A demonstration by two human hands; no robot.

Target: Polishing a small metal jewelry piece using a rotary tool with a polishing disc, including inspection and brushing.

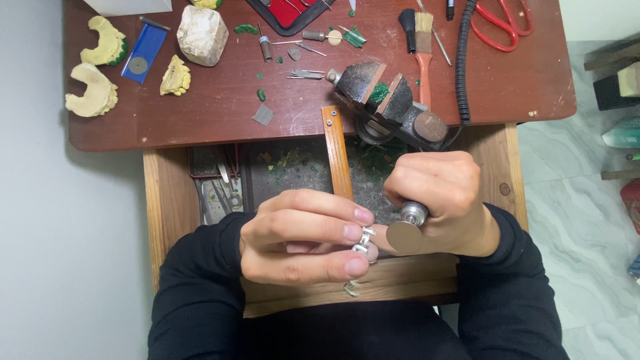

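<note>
A small silvery metal piece [365, 240] is being pinched between the fingertips of the left hand [300, 237], which is closing tightly around it over the front edge of the open wooden drawer [167, 207], below the bench. The right hand [437, 200] is wrapping fully around a rotary handpiece [415, 213], whose flat round disc [403, 237] is sitting just beside, perhaps touching, the metal piece. With the fingertips lying so near the disc, a slip of the piece could, I judge, be bringing the disc against a finger; the piece is so small that the grip looks easy to lose, and it could drop into the debris-strewn drawer. A wooden bench pin [337, 153] is jutting from the bench's front edge, with a dark vise [387, 100] beside it. Farther back, a brush [424, 40] and red scissors [503, 23] are lying toward the right rear corner, while pale plaster casts [93, 90] are resting near the left edge.
</note>
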